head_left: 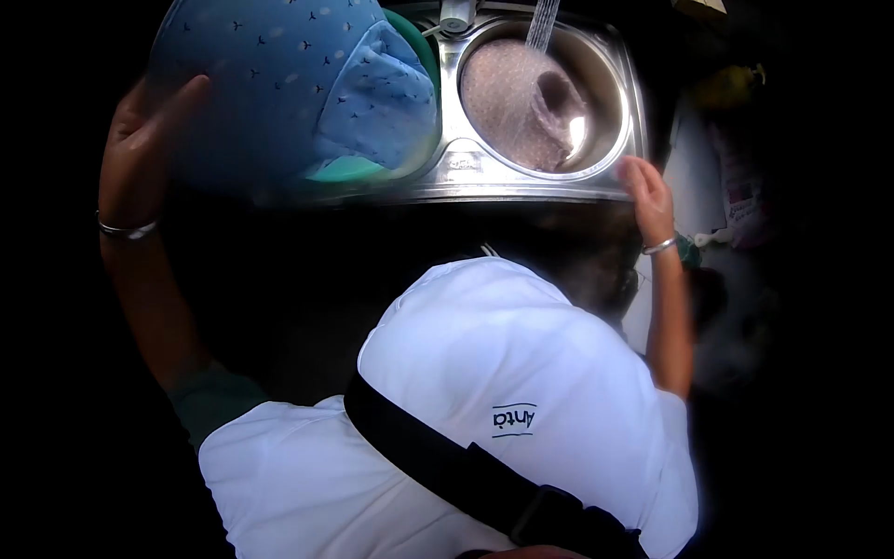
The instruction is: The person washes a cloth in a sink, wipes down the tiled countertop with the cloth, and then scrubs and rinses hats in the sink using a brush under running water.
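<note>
Up at the left, my left hand (pixel 149 135) holds the edge of a light blue patterned cloth item (pixel 251 84), its thumb lying over the surface. The blue item hangs over the left basin and partly covers a green tub (pixel 349 170). At the right rim of the metal sink (pixel 466 182) is my right hand (pixel 647 182), fingers curled together; whether they touch the rim or hold anything is too small to tell. Water (pixel 542 26) runs into the round right basin (pixel 610 102), onto a brownish-pink, speckled mass (pixel 507 98).
A faucet base (pixel 457 14) stands between the two basins. Right of the sink are a yellow object (pixel 726 86), a pale surface (pixel 691 177) and a dim package (pixel 740 200). The picture's outer parts are dark.
</note>
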A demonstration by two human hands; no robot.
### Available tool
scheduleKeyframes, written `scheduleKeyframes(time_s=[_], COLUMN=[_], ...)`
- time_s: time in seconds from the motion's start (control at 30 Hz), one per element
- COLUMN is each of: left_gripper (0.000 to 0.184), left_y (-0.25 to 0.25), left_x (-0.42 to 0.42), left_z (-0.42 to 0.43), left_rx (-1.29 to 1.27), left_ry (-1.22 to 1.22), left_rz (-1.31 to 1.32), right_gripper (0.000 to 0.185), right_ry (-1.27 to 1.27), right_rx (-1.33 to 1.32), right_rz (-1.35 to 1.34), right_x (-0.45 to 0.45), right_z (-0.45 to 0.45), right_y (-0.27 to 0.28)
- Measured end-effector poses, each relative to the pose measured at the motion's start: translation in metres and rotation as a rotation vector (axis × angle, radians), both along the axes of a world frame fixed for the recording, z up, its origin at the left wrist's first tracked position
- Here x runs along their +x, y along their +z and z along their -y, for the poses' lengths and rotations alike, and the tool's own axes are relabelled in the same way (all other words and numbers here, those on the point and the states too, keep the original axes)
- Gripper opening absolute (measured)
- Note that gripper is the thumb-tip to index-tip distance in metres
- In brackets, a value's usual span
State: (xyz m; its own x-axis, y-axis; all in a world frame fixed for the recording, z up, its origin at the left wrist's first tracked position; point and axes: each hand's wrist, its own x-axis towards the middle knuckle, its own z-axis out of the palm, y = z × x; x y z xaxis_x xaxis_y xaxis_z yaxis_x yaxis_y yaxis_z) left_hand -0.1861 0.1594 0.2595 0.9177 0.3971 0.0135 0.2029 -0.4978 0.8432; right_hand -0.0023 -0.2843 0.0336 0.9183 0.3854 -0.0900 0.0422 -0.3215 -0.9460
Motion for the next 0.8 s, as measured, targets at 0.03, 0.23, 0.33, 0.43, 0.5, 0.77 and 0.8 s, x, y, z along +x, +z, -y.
scheduleKeyframes(time_s=[0.03, 0.23, 0.33, 0.43, 0.5, 0.77, 0.8], left_gripper=[0.025, 0.034, 0.038, 0.045, 0.044, 0.035, 0.036], left_y=[0.001, -0.019, -0.067, -0.123, -0.156, -0.192, -0.19], left_x=[0.0, 0.011, 0.018, 0.024, 0.03, 0.037, 0.04], left_z=[0.001, 0.009, 0.02, 0.044, 0.059, 0.103, 0.109], left_rx=[-0.053, -0.474, -0.706, -0.976, -0.977, -1.317, -1.317], left_ry=[-0.031, -0.182, -0.194, 0.109, 0.217, 0.277, 0.29], left_rz=[0.1, 0.245, 0.319, 0.357, 0.313, 0.221, 0.209], right_gripper=[0.028, 0.053, 0.046, 0.038, 0.039, 0.029, 0.025], right_ry=[0.066, 0.254, 0.264, 0.121, 0.036, -0.094, -0.037], right_rx=[0.029, 0.688, 1.042, 0.993, 0.979, 0.54, 0.443], right_rz=[-0.114, -0.876, -1.098, -0.844, -0.793, -0.986, -0.973], right_x=[-0.007, -0.001, 0.012, 0.043, 0.07, 0.12, 0.117], right_z=[-0.04, -0.173, -0.164, -0.147, -0.133, -0.128, -0.125], right_y=[0.007, -0.017, -0.002, -0.016, -0.022, -0.068, -0.065])
